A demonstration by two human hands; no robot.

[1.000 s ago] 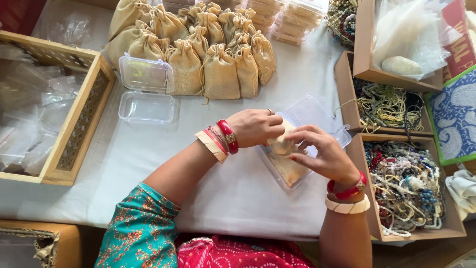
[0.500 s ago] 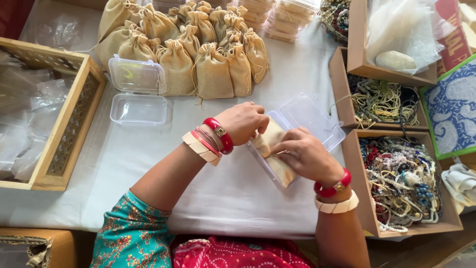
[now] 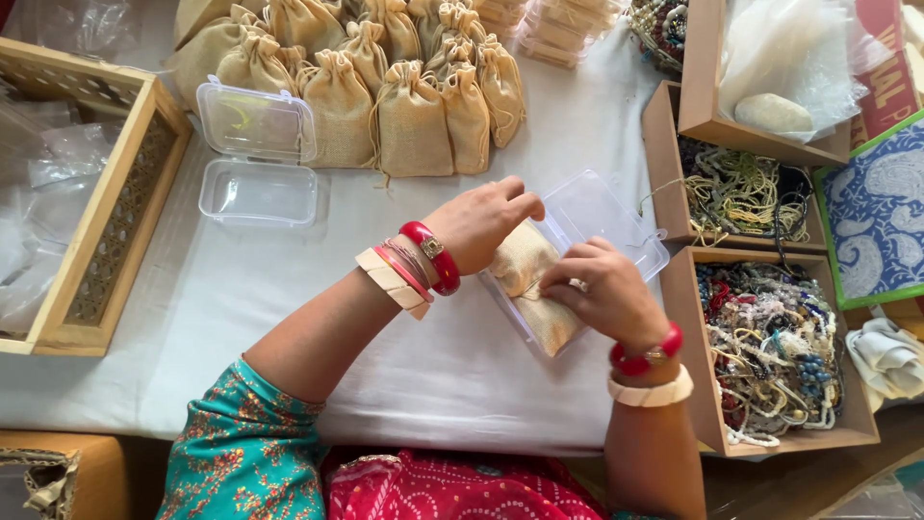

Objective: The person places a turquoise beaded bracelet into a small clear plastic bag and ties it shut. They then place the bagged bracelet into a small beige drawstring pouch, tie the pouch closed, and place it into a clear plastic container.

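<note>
Left hand point(image 3: 481, 223) — centre of the frame, fingers curled down onto the upper end of a small burlap pouch point(image 3: 531, 287), gripping it. Right hand point(image 3: 604, 292) — just right of centre, fingertips pinched closed on the pouch's middle. The pouch lies tilted inside an open clear plastic box point(image 3: 587, 231), whose lid stands open toward the upper right.

Both wrists carry red and cream bangles.

Other items on the white-covered surface point(image 3: 289, 318):
- a heap of tied burlap pouches point(image 3: 385, 87), top centre;
- a second clear plastic box point(image 3: 257, 154), open, at the heap's lower left;
- a wooden lattice tray point(image 3: 106, 221) holding clear bags, left edge;
- two cardboard trays of beaded strings point(image 3: 770, 337), right side, one above the other;
- a blue patterned box point(image 3: 881, 221), far right.
</note>
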